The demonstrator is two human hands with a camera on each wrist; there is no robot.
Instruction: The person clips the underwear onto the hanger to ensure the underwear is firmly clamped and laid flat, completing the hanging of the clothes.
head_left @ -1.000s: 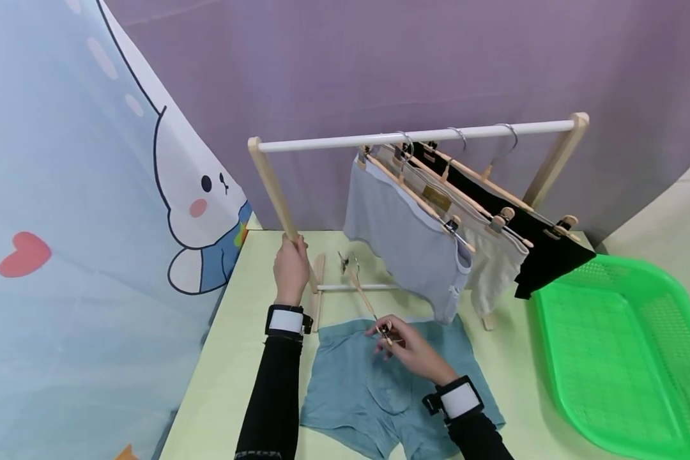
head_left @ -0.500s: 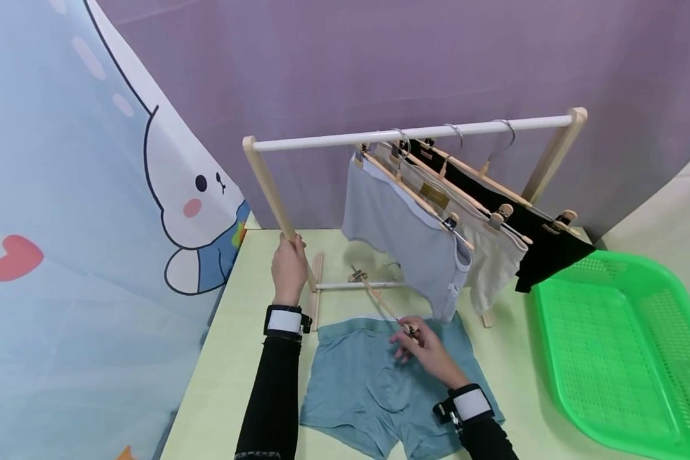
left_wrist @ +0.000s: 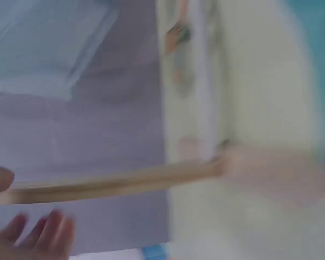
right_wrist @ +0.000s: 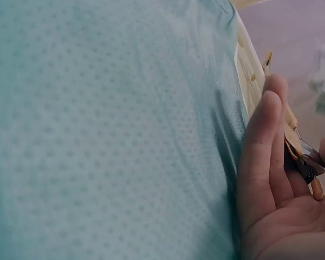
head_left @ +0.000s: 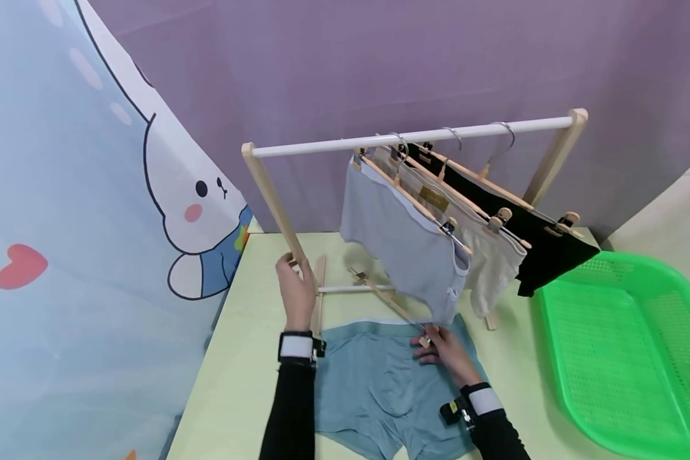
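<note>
In the head view my left hand (head_left: 296,291) is at the rack's left wooden post (head_left: 273,201). The left wrist view shows the thumb above that post (left_wrist: 108,185) and the fingers apart below it, not wrapped round it. My right hand (head_left: 450,354) holds one end of a wooden clip hanger (head_left: 395,306), its clip (right_wrist: 306,168) between thumb and fingers in the right wrist view. The hanger's other end points up and left, over the rack's lower bar. Beneath the right hand, teal boxer shorts (head_left: 374,383) lie flat on the table, waistband away from me.
From the rack's white top rail (head_left: 322,146) hang light blue underwear (head_left: 397,230), beige underwear (head_left: 483,255) and black underwear (head_left: 552,255), each on a clip hanger. A green plastic basket (head_left: 627,370) stands to the right on the pale yellow table (head_left: 236,383).
The right hand has moved right and slightly towards me with the hanger, which now lies lower over the waistband. The left hand has slid down the post and its grip has loosened.
</note>
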